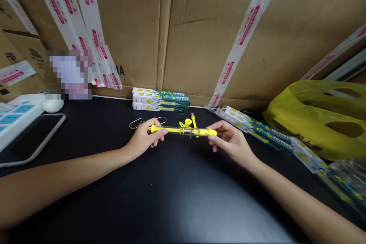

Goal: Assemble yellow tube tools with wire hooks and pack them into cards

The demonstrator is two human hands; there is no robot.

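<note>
A clear tube with yellow parts and yellow ends (183, 130) is held level above the black table (171, 190). My left hand (147, 135) pinches its left end, where a small yellow loop sticks out. The right end, a yellow cap, is between the thumb and fingers of my right hand (227, 139). Just behind the tube lie small yellow pieces (187, 122) and a yellow rod with a metallic tip (193, 119). Bent metal wire (136, 124) rests behind my left hand; part of it is hidden.
Two stacked printed boxes (160, 100) stand at the back. More such boxes (254, 126) run down the right side, beside a yellow plastic bag (314, 122). A phone (34, 137) and power strip (21, 114) lie left. Taped cardboard (194, 45) walls the back.
</note>
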